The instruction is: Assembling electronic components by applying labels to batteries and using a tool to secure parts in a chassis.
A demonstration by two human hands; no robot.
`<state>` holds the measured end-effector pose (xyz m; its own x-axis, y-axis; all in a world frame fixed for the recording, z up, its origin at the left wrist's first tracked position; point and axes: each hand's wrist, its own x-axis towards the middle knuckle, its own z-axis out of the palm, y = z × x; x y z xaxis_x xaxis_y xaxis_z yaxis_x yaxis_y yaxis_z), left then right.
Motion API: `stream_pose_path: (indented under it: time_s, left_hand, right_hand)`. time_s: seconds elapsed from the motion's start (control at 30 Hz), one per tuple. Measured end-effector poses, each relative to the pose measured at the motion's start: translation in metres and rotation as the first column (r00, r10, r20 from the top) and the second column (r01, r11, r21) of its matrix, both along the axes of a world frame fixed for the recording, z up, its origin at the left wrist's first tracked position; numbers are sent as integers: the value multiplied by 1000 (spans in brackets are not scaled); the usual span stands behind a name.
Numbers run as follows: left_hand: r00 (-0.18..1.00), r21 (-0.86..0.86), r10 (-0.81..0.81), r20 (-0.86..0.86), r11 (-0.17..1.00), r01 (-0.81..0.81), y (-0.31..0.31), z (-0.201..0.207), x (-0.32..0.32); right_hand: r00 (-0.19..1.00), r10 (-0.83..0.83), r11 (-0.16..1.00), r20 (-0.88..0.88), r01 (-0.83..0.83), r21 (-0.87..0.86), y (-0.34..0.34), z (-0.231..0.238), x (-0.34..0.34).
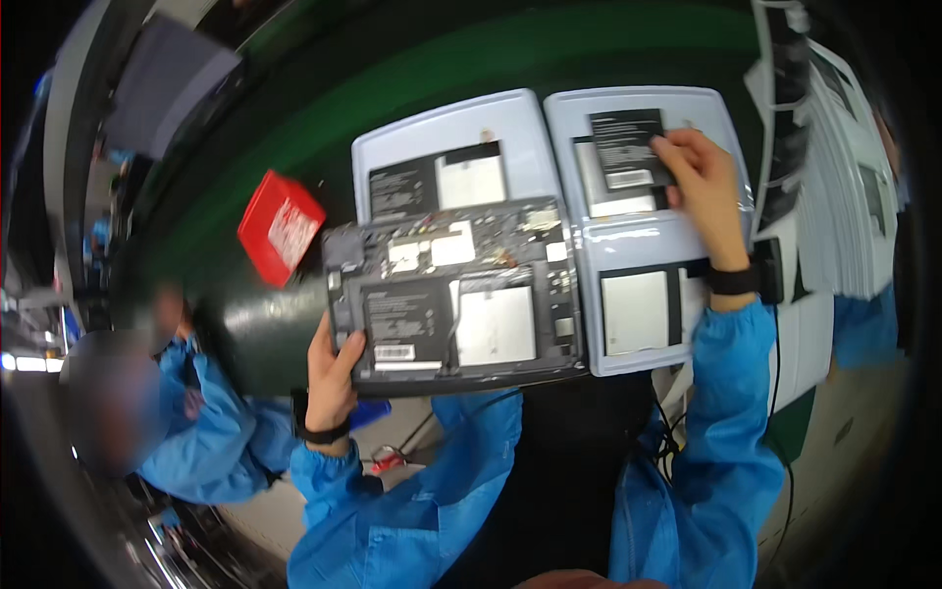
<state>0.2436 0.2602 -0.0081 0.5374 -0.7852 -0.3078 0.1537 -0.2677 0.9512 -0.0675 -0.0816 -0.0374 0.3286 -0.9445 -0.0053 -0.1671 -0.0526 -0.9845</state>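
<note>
My left hand (332, 381) grips the lower left edge of an opened tablet body (343, 250), thumb on top. Inside that body, a circuit board (491, 236) runs along the far part. Nearer me lie a black-labelled battery (407, 319) and a silver-white battery cell panel (496, 326). Over the upper right white tray (721, 118), my right hand (705, 182) pinches a black flat battery (625, 147) with a white barcode label at its right edge. Beneath it, a silver-white panel with black borders (613, 201) is partly hidden.
Beyond the tablet body, a white tray (422, 137) holds another battery (402, 188). A lower right tray (628, 240) carries a silver panel (636, 312). At left stands a red box (265, 226); stacked white trays (844, 216) rise at right. A co-worker in blue (216, 432) sits left.
</note>
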Motion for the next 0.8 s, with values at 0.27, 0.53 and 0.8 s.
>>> stream_pose_path:
  time_s: [0.27, 0.53, 0.8]
  left_hand:
    - [986, -113, 128, -111, 984, -141, 13, -26, 17]
    - [986, -77, 125, -113, 988, -134, 14, -30, 6]
    - [981, 84, -173, 91, 983, 165, -3, -26, -8]
  right_hand:
    - [991, -87, 996, -99, 90, 27, -6, -23, -30]
    - [998, -55, 998, -41, 56, 6, -10, -29, -23]
    - [987, -159, 987, -22, 160, 34, 4, -6, -16]
